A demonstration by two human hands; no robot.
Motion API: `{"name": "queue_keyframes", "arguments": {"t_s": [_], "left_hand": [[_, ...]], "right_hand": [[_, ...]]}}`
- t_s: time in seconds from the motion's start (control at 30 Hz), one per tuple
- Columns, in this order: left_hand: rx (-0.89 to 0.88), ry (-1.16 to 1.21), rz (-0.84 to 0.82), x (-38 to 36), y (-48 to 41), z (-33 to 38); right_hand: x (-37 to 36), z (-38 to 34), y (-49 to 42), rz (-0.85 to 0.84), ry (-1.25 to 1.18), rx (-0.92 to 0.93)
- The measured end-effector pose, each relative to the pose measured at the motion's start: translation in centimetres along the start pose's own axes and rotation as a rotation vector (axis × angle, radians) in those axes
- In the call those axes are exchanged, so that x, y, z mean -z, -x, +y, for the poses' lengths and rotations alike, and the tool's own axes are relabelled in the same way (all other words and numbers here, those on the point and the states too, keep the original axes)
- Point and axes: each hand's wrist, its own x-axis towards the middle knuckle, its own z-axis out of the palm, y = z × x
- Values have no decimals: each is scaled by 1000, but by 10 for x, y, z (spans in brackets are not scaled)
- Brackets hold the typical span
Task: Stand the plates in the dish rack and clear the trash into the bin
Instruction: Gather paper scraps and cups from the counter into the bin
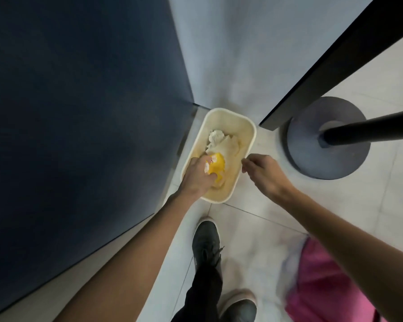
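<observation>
Pale tiled floor (254,228), grout lines visible. Cream rectangular plastic bin (242,133) stands on it at 12 o'clock, tucked beside the dark blue panel (79,112). Round dark grey pedestal base (312,163) at 2 o'clock, near the bin, apart. Two dark shoes (206,238) at 6. Blurred pink fabric (323,287) at 4; floor contact unclear.

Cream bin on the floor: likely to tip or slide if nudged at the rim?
Probably light: the bin looks thin-walled and shows only crumpled paper inside, besides the yellow wad the left hand grips. On the smooth tiled floor it would likely slide before tipping. The dark blue panel close beside it should limit travel that way.
</observation>
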Motion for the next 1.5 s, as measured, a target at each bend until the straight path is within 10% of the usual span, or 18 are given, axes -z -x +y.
{"name": "queue_keyframes", "arguments": {"t_s": [0.57, 0.8, 1.5], "left_hand": [[-203, 100, 96, -10, 45, -32], [-146, 172, 112, 0, 40, -32], [-68, 450, 175, 63, 179, 87]], "right_hand": [[-34, -33, -77, -120, 410, 72], [-56, -22, -79, -421, 694, 14], [47, -110, 116, -126, 210, 73]]}}
